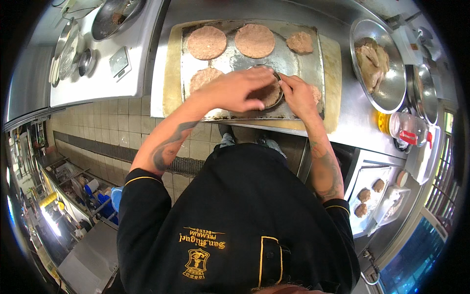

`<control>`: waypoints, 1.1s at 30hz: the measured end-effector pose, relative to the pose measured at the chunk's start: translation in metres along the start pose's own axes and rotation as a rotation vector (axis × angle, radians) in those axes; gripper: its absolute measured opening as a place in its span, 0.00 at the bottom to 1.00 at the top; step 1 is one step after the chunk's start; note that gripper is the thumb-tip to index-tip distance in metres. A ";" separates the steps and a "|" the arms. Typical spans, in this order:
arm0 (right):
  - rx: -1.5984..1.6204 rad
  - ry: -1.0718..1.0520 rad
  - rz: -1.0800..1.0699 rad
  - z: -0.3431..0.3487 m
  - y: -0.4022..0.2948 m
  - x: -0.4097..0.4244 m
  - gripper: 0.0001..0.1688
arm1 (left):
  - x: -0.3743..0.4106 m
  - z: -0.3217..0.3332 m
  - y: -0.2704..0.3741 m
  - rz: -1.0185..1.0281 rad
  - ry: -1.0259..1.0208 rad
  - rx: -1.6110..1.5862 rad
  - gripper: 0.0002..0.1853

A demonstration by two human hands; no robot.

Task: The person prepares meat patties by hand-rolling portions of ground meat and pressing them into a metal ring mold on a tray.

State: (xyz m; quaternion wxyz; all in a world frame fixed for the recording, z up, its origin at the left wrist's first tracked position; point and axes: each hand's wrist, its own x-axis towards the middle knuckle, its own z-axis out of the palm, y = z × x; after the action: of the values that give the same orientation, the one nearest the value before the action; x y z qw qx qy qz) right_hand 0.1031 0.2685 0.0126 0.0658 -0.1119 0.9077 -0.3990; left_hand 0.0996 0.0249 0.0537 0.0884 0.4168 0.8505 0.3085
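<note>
A metal baking tray (pixel 235 60) lies before me with flat round patties of raw minced meat, two in the far row (pixel 206 42) (pixel 255 40) and one near left (pixel 205 78), partly behind my left arm. My left hand (pixel 246 88) lies flat over meat (pixel 272 94) inside a metal ring (pixel 282 96), thumb spread, covering much of it. The fingers and thumb of my right hand (pixel 298 92) pinch the ring's right rim. An unflattened lump of mince (pixel 300 42) rests at the tray's far right. Another lump (pixel 315 94) is partly hidden behind my right hand.
A yellowish board (pixel 332 73) lies under the tray. To the right are a steel bowl of poultry (pixel 398 84), a plastic bottle of yellow liquid (pixel 384 122) and a lower tray with dark lumps (pixel 371 176). At left, a scale (pixel 119 63) and a dark pan (pixel 106 22) stand on another counter.
</note>
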 end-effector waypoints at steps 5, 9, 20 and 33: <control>-0.056 0.158 -0.100 0.005 -0.007 -0.004 0.18 | -0.046 -0.023 -0.001 -0.593 0.591 -0.299 0.18; -0.074 0.142 0.003 -0.001 -0.020 0.001 0.18 | -0.067 0.013 0.011 -0.730 0.559 -0.384 0.13; -0.083 -0.079 -0.212 0.003 -0.039 0.016 0.13 | -0.046 0.075 0.020 -0.935 0.568 -0.580 0.24; -0.282 -0.827 -0.183 0.019 -0.060 0.045 0.13 | -0.036 0.075 0.015 -1.004 0.626 -1.025 0.26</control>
State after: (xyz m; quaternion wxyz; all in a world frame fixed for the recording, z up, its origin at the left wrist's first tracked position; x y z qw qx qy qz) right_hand 0.0730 0.2040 0.0429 0.3720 -0.3496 0.8369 -0.1973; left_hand 0.1629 0.0384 -0.0009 0.1547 -0.2169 0.6738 0.6892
